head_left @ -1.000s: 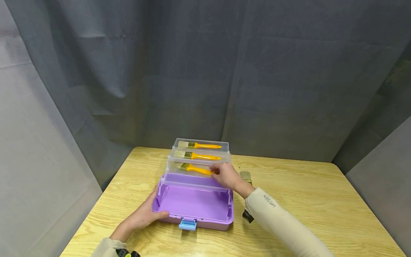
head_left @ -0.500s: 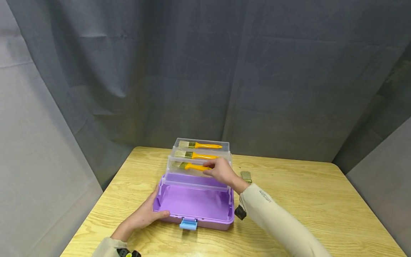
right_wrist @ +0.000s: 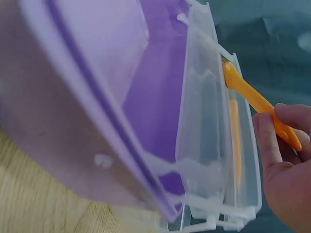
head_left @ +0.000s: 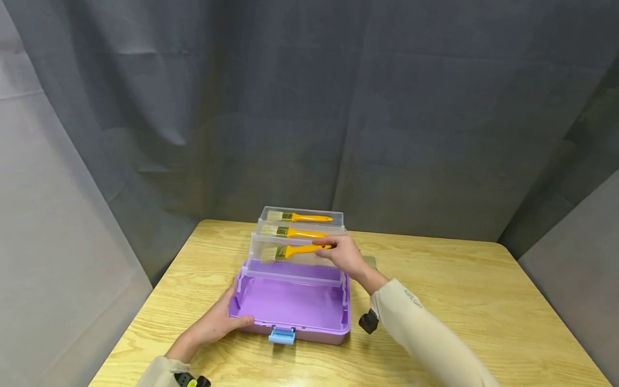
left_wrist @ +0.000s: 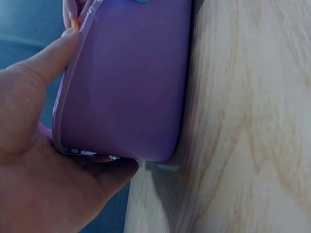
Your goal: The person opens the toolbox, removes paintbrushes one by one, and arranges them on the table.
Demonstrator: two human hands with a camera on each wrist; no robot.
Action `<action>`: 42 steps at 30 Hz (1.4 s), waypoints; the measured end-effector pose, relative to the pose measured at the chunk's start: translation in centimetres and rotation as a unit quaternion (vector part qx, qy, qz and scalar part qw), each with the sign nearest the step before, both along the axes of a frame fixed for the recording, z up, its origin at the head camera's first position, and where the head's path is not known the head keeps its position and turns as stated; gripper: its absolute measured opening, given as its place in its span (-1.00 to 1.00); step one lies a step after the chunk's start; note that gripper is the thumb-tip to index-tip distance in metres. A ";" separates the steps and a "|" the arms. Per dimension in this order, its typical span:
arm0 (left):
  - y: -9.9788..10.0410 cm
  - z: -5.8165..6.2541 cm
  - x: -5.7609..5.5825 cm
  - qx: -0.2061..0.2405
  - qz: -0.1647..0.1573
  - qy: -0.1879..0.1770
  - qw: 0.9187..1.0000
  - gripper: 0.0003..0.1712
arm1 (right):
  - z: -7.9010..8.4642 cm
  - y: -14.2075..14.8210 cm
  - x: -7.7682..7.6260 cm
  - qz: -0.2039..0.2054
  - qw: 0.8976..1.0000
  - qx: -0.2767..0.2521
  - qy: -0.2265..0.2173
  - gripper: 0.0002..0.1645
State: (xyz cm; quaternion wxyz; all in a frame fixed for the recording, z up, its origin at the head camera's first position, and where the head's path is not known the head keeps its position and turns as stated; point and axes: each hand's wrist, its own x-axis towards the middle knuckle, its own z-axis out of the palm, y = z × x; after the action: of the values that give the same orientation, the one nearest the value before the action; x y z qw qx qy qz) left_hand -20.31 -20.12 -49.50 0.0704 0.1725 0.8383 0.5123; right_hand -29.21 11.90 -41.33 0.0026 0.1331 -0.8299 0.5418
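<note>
In the head view a purple toolbox stands with its stepped clear trays raised. My left hand grips its front left corner, thumb over the front rim and fingers along the side. The right hand pinches a flat paintbrush by the end of its yellow handle. That brush is held over the front tray, bristles pointing left; the right wrist view shows its handle slanting above the tray walls. Similar paintbrushes lie in the middle tray, a yellow-handled brush, and the rear tray, another brush.
Beyond the right wrist, the pale bristles of another brush show on the wooden table, its remainder hidden by the arm. A blue latch hangs at the toolbox front. A dark grey curtain rises behind the table.
The right hand shifted left along the yellow handle, then raised the paintbrush from the front tray, its handle end moving up and right. My left hand has stayed on the toolbox corner.
</note>
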 end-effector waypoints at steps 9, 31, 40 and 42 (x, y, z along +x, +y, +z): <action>-0.4 0.1 0.2 -0.001 0.004 0.014 1.000 0.26 | 0.6 4.3 1.4 -0.009 0.993 -0.105 -0.054 -0.63; -0.4 0.2 0.4 -0.014 0.011 -0.017 1.000 0.26 | -1.0 18.1 3.4 0.015 0.921 -0.369 -0.125 -0.64; -0.4 -0.1 0.3 -0.010 0.013 -0.008 1.000 0.27 | -3.2 23.0 3.9 -0.018 0.906 -0.395 -0.151 -0.60; -0.4 -0.1 0.4 -0.010 0.015 -0.011 1.000 0.28 | -3.7 23.9 4.1 -0.033 0.905 -0.393 -0.159 -0.59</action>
State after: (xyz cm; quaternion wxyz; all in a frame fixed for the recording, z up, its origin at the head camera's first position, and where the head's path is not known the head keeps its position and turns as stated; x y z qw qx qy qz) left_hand -19.96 -20.53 -49.57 0.0733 0.1535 0.8451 0.5069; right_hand -25.09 35.82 -45.02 -0.0591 0.0057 -0.5435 0.8373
